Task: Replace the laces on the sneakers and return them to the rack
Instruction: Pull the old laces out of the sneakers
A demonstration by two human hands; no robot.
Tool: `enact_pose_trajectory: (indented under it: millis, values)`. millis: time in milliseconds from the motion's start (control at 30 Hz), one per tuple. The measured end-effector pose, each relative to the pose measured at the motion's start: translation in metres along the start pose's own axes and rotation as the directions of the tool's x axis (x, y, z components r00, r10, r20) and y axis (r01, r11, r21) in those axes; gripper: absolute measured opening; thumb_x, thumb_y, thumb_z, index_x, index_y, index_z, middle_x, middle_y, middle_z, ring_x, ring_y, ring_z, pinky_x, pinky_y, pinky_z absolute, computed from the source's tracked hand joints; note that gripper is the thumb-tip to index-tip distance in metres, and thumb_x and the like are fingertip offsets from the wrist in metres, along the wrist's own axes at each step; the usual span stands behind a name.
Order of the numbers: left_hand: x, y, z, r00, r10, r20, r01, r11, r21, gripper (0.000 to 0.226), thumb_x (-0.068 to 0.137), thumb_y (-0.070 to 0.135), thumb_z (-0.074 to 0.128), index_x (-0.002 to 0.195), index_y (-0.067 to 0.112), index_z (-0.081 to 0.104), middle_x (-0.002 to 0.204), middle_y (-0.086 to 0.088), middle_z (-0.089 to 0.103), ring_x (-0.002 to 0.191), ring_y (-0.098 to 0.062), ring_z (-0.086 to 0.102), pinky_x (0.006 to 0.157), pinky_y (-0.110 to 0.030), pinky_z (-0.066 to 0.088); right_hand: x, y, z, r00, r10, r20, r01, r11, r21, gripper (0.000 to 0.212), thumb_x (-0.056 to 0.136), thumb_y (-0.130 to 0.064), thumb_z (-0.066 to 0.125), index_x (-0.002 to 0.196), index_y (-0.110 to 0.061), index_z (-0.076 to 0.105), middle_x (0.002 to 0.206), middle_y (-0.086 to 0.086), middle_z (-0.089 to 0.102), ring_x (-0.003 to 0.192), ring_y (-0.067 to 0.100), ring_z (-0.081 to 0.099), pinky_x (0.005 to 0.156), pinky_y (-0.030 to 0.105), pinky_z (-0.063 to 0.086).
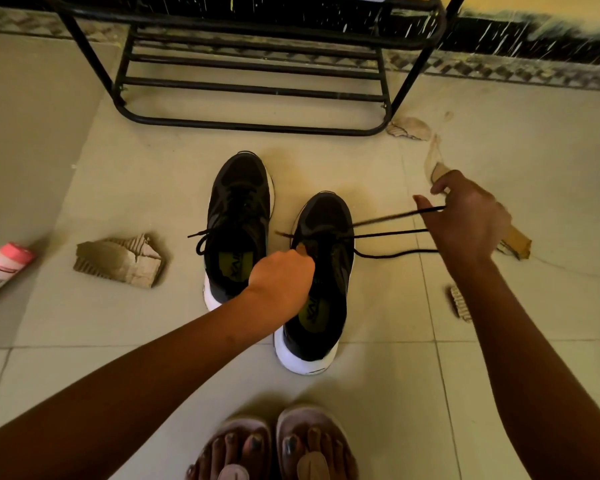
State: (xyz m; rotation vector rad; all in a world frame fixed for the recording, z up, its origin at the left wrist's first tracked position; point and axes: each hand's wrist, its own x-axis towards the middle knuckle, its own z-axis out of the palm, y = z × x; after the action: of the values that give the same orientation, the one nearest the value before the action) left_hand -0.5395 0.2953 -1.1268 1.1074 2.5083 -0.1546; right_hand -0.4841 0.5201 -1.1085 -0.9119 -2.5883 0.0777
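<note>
Two black mesh sneakers with white soles (238, 220) stood side by side on the tiled floor (499, 358), toes toward the black metal rack (257, 127). My left hand (281, 275) gripped the nearer sneaker (326, 216) at its tongue. My right hand (468, 223) pinched its black lace (392, 232), taut rightward across the shoe's length.

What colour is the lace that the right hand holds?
Black. The head view shows the lace stretched from the nearer sneaker to the right hand.
</note>
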Motion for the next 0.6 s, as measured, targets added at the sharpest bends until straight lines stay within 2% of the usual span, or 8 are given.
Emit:
enact_pose_trajectory:
  millis: [67, 133, 233, 267, 333, 433, 500, 600]
  values:
    - [0.001, 0.001, -0.001, 1.0, 0.002, -0.001, -0.002, 1.0, 0.007, 0.036, 0.095, 0.005, 0.043, 0.131, 0.006, 0.046, 0.109, -0.012, 0.061, 0.099, -0.027, 0.061, 0.066, -0.027, 0.037, 0.006, 0.006, -0.002, 0.984, 0.057, 0.166, -0.039, 0.993, -0.109, 0.028, 0.079, -0.031, 0.073, 0.103, -0.022, 0.062, 0.098, 0.007, 0.068, 0.09, 0.03, 0.062, 0.064, 0.028, 0.034]
    - [0.002, 0.002, -0.001, 1.0, 0.008, 0.001, -0.008, 1.0, 0.01, 0.036, 0.095, 0.004, 0.044, 0.131, 0.007, 0.046, 0.11, -0.012, 0.061, 0.099, -0.027, 0.061, 0.066, -0.027, 0.037, 0.006, 0.008, 0.0, 0.951, 0.094, 0.295, -0.051, 0.987, -0.15, 0.032, 0.077, -0.032, 0.074, 0.106, -0.027, 0.062, 0.097, 0.004, 0.069, 0.091, 0.027, 0.063, 0.066, 0.027, 0.037]
    - [0.001, 0.001, -0.001, 1.0, 0.005, 0.011, -0.005, 1.0, -0.004, 0.036, 0.095, 0.005, 0.044, 0.131, 0.007, 0.047, 0.108, -0.012, 0.061, 0.097, -0.027, 0.061, 0.066, -0.027, 0.038, 0.0, 0.007, 0.004, 0.915, 0.088, 0.393, -0.048, 0.993, -0.112, 0.036, 0.074, -0.057, 0.069, 0.098, -0.031, 0.063, 0.086, -0.006, 0.069, 0.085, 0.02, 0.064, 0.064, 0.026, 0.041]
    - [0.001, 0.001, -0.001, 1.0, 0.004, 0.014, -0.004, 1.0, -0.003, 0.036, 0.095, 0.005, 0.044, 0.131, 0.007, 0.047, 0.109, -0.012, 0.061, 0.098, -0.026, 0.061, 0.066, -0.027, 0.038, 0.0, 0.009, 0.003, 0.884, 0.087, 0.459, -0.055, 0.995, -0.083, 0.039, 0.072, -0.065, 0.067, 0.093, -0.032, 0.064, 0.083, -0.01, 0.068, 0.084, 0.017, 0.064, 0.066, 0.026, 0.043]
    - [0.0, 0.0, -0.001, 1.0, 0.002, 0.016, -0.002, 1.0, -0.003, 0.036, 0.095, 0.005, 0.043, 0.131, 0.006, 0.046, 0.11, -0.012, 0.061, 0.099, -0.027, 0.061, 0.067, -0.026, 0.037, 0.002, 0.017, 0.001, 0.773, 0.056, 0.632, -0.132, 0.989, 0.073, 0.042, 0.066, -0.069, 0.067, 0.082, -0.03, 0.068, 0.077, -0.013, 0.069, 0.079, 0.012, 0.062, 0.069, 0.027, 0.046]
    - [0.0, 0.0, -0.001, 1.0, -0.002, 0.015, 0.002, 1.0, 0.005, 0.036, 0.095, 0.004, 0.043, 0.131, 0.006, 0.047, 0.109, -0.012, 0.061, 0.098, -0.026, 0.061, 0.066, -0.027, 0.037, 0.003, 0.032, -0.01, 0.647, -0.109, 0.755, -0.26, 0.899, 0.353, 0.032, 0.058, -0.051, 0.076, 0.071, -0.022, 0.074, 0.064, -0.003, 0.07, 0.065, 0.009, 0.058, 0.066, 0.026, 0.042]
    - [0.0, 0.001, -0.001, 1.0, -0.002, 0.012, 0.002, 1.0, 0.014, 0.036, 0.095, 0.004, 0.044, 0.131, 0.006, 0.046, 0.11, -0.012, 0.06, 0.098, -0.027, 0.061, 0.066, -0.027, 0.037, 0.001, 0.04, -0.014, 0.64, -0.168, 0.75, -0.267, 0.866, 0.422, 0.02, 0.061, -0.031, 0.081, 0.07, -0.015, 0.074, 0.054, -0.004, 0.063, 0.054, 0.003, 0.047, 0.055, 0.015, 0.035]
    - [0.001, 0.001, -0.001, 1.0, -0.001, 0.011, 0.001, 1.0, 0.013, 0.037, 0.094, 0.003, 0.045, 0.131, 0.006, 0.046, 0.111, -0.013, 0.06, 0.1, -0.027, 0.06, 0.066, -0.027, 0.037, 0.001, 0.043, -0.011, 0.738, -0.125, 0.663, -0.305, 0.815, 0.493, 0.007, 0.071, -0.016, 0.079, 0.074, -0.011, 0.074, 0.045, -0.013, 0.055, 0.049, 0.0, 0.043, 0.048, 0.009, 0.03]
